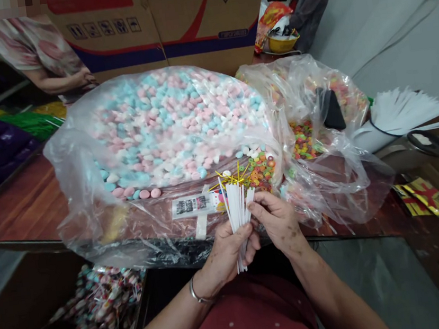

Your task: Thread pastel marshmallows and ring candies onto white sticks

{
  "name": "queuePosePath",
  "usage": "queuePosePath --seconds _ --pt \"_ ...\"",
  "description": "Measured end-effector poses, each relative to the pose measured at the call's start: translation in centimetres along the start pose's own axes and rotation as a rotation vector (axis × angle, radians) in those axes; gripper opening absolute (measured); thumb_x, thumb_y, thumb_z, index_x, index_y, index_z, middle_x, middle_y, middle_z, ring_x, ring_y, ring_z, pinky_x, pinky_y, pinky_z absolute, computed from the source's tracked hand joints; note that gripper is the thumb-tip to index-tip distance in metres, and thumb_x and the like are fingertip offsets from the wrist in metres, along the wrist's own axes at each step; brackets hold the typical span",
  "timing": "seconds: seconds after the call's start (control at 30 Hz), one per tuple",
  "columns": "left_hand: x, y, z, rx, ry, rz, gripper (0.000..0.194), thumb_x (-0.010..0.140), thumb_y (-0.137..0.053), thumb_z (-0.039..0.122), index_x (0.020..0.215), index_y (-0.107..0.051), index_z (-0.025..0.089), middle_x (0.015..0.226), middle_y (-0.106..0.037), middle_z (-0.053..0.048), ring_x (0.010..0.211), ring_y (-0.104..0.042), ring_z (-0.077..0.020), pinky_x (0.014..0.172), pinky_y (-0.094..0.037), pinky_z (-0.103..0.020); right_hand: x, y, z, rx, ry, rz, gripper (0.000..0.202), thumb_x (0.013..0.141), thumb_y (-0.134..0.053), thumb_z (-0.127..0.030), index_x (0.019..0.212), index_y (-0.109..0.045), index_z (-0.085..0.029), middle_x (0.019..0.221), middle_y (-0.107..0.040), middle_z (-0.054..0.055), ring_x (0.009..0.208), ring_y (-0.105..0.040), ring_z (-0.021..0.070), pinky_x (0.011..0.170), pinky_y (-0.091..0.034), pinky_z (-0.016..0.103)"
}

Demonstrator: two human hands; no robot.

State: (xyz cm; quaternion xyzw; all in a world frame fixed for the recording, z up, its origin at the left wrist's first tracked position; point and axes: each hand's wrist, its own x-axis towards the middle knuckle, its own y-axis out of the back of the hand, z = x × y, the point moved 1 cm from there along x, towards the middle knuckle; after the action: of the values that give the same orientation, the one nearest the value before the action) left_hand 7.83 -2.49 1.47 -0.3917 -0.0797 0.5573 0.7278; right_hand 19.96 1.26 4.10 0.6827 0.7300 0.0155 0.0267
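Note:
My left hand (229, 246), with a bangle at its wrist, is closed round a fanned bundle of thin white sticks (235, 205). My right hand (278, 221) pinches the upper end of a few sticks at the bundle's right side. Just beyond the sticks lie gold twist ties (237, 173) and ring-shaped orange and green candies (262, 170). A printed label (192, 205) is on the plastic to the left. Behind it spreads a large clear bag of pink, blue and white candies (182, 121).
Another clear bag of ring candies (304, 138) carries a black phone-like object (331, 109). At right stands a container of white sticks (401, 113). A box below left holds wrapped candy sticks (104, 301). Large cartons (116, 38) and two people stand behind.

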Motion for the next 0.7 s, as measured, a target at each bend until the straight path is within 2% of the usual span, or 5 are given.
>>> queuePosePath --seconds 0.27,0.33,0.4,0.47,0.7 --pt "-0.1 0.1 -0.1 0.095 -0.076 0.071 0.037 0.077 -0.070 0.045 0.091 -0.059 0.012 0.068 -0.070 -0.005 0.037 -0.051 -0.0064 0.031 -0.035 -0.014 -0.2 -0.3 -0.2 -0.067 0.008 0.019 0.020 0.084 -0.057 -0.038 0.078 -0.061 -0.019 0.057 -0.053 -0.004 0.049 -0.049 0.0081 0.046 -0.042 0.019" --pt "-0.1 0.1 -0.1 0.116 -0.087 0.073 0.036 0.079 -0.069 0.044 0.092 -0.060 0.012 0.070 -0.071 -0.006 0.036 -0.050 -0.0059 0.031 -0.034 -0.014 -0.2 -0.5 -0.1 -0.035 0.007 0.037 0.018 0.083 -0.057 -0.037 0.087 -0.061 -0.019 0.058 -0.054 -0.005 0.048 -0.048 0.0077 0.044 -0.042 0.019" --pt "-0.1 0.3 -0.1 0.125 -0.091 0.077 0.036 0.079 -0.068 0.044 0.093 -0.061 0.012 0.071 -0.071 -0.007 0.036 -0.049 -0.0056 0.031 -0.033 -0.014 -0.2 -0.8 0.0 -0.002 0.010 0.073 0.027 0.083 -0.058 -0.035 0.105 -0.056 -0.020 0.061 -0.056 -0.007 0.047 -0.048 0.0074 0.044 -0.042 0.019" --pt "-0.1 0.5 -0.2 0.123 -0.092 0.083 0.037 0.079 -0.068 0.045 0.093 -0.061 0.012 0.070 -0.071 -0.006 0.035 -0.049 -0.0057 0.030 -0.032 -0.014 -0.1 -1.0 0.2 0.007 0.030 0.114 0.036 0.082 -0.058 -0.033 0.115 -0.048 -0.021 0.062 -0.056 -0.008 0.047 -0.049 0.0073 0.046 -0.043 0.020" --pt "-0.1 1.0 -0.3 0.104 -0.106 0.043 0.035 0.079 -0.068 0.044 0.091 -0.063 0.012 0.069 -0.072 -0.007 0.035 -0.049 -0.0065 0.031 -0.030 -0.015 -0.2 -1.5 0.5 0.049 0.085 0.129 0.019 0.084 -0.054 -0.031 0.098 -0.043 -0.024 0.055 -0.052 -0.011 0.042 -0.047 0.0072 0.043 -0.040 0.019"
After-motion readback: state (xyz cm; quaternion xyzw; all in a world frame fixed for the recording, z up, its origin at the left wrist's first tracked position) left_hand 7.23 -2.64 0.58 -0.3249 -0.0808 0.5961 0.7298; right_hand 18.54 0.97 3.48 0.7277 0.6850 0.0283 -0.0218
